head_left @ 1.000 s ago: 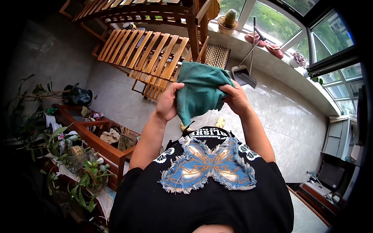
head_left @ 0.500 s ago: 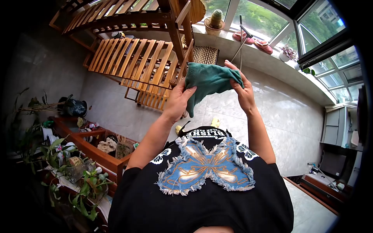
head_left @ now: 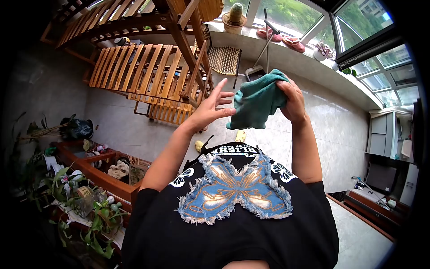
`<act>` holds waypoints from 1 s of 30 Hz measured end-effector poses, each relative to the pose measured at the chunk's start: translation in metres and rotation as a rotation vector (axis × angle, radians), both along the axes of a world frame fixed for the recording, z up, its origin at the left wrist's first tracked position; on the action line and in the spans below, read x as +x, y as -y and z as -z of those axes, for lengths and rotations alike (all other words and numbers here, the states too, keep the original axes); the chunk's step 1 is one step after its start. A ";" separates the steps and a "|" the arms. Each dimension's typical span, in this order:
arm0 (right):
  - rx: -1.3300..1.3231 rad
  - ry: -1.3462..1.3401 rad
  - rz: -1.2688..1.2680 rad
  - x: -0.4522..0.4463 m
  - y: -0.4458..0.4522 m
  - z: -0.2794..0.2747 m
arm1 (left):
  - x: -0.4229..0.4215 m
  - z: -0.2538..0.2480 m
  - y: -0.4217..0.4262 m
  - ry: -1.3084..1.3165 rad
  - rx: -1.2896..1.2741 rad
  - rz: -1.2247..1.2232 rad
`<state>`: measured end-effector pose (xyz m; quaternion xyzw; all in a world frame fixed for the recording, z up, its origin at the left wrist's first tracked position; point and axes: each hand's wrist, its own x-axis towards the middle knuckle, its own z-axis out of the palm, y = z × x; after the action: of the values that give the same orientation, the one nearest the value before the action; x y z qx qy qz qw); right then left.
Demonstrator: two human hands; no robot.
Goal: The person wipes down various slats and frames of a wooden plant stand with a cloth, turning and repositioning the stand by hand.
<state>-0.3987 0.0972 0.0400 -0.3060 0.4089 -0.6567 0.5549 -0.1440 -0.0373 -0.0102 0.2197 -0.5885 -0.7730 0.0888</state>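
The green cloth (head_left: 257, 103) hangs mid-air, its long axis slanting from upper right to lower left, upper end in the right hand (head_left: 293, 98); the left hand (head_left: 209, 109), grip wide, is beside it.

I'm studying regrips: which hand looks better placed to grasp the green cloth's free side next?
Probably the left hand: its fingers are spread open beside the green cloth, while the right hand grips its opposite side.
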 end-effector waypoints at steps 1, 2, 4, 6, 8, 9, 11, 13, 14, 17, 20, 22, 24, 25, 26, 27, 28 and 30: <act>0.006 -0.015 -0.052 -0.003 0.001 -0.004 | -0.002 0.000 0.006 0.074 -0.247 -0.045; 0.011 -0.016 -0.048 -0.010 0.001 -0.004 | -0.009 -0.001 0.014 0.002 -0.538 -0.045; 0.029 -0.127 -0.207 -0.023 0.003 -0.005 | -0.028 -0.023 0.022 -0.213 -0.716 0.068; 0.044 -0.141 -0.204 -0.027 0.002 -0.016 | -0.042 -0.013 0.032 -0.171 -0.818 0.317; 0.014 -0.133 -0.188 -0.034 -0.003 -0.030 | -0.045 -0.008 0.029 -0.153 -0.771 0.289; -0.032 -0.112 -0.192 -0.040 -0.006 -0.035 | -0.043 0.002 0.032 -0.048 -0.561 0.314; -0.032 -0.158 -0.065 -0.048 -0.014 -0.045 | -0.036 0.026 0.035 -0.050 -0.262 0.246; 0.067 -0.252 0.076 -0.059 -0.019 -0.045 | -0.035 0.018 0.038 -0.051 -0.160 0.135; 0.067 -0.248 0.086 -0.066 -0.018 -0.039 | -0.035 0.016 0.039 -0.049 -0.052 0.012; 0.234 -0.437 0.275 -0.073 -0.014 -0.008 | -0.048 0.016 0.042 -0.001 -0.076 -0.151; 0.181 -0.608 0.390 -0.048 0.002 0.018 | -0.063 0.013 0.040 0.118 -0.070 -0.209; 0.192 -0.838 0.492 0.003 0.011 0.019 | -0.074 0.004 0.032 0.116 0.180 -0.357; 0.102 -1.089 0.310 0.059 0.014 0.012 | -0.076 -0.019 0.026 -0.032 0.557 -0.321; 0.029 -1.330 0.244 0.083 0.014 0.019 | -0.075 -0.016 0.025 -0.097 0.571 -0.337; -0.059 -1.585 0.186 0.111 0.018 0.024 | -0.061 -0.015 0.031 -0.180 0.574 -0.344; -0.092 -1.550 0.066 0.113 0.013 0.026 | -0.054 -0.012 0.034 -0.100 0.390 -0.308; -0.128 -1.511 -0.055 0.111 0.009 0.026 | -0.050 -0.004 0.035 -0.098 0.384 -0.305; -0.269 -1.330 0.004 0.089 0.005 0.025 | -0.042 0.007 0.038 -0.164 0.244 -0.363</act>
<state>-0.3093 0.0922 0.0145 -0.7105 0.5784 -0.3751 0.1413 -0.1862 -0.0756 -0.0176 0.2675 -0.4324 -0.8250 0.2468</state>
